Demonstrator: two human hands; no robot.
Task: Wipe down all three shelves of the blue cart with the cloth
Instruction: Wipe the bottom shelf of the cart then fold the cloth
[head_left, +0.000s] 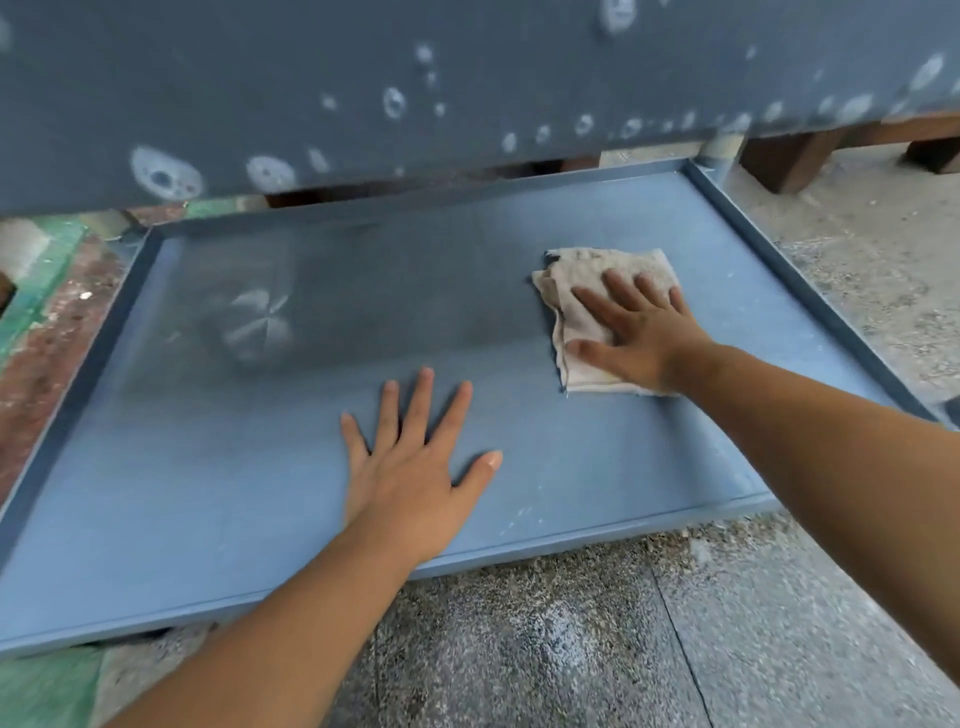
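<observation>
1. The right hand (641, 332) lies flat with fingers spread, palm down, pressing on a folded, off-white, slightly grubby cloth (582, 291) and gripping nothing.
2. That cloth sits on the right-hand part of the low blue metal cart shelf with a raised rim (810, 291), near the right rim yet clear of it; the palm hides the cloth's near right part.
3. The left hand (410, 467) is wide open too, all five fingers fanned, planted bare on the shelf close to the front rim, well apart from the cloth.
4. Both forearms reach in from the bottom edge, cut off by the frame.
5. Above, the underside of the next blue-grey shelf up, dotted with pale ring-shaped stains (415, 93), blocks the far strip of the low shelf.
6. A hazy whitish smudge (254, 325) shows on the shelf's left half; what it is, I cannot tell.
7. Speckled grey stone floor (571, 649) lies in front, with brown wooden blocks (784, 156) at the far right, partly hidden.
</observation>
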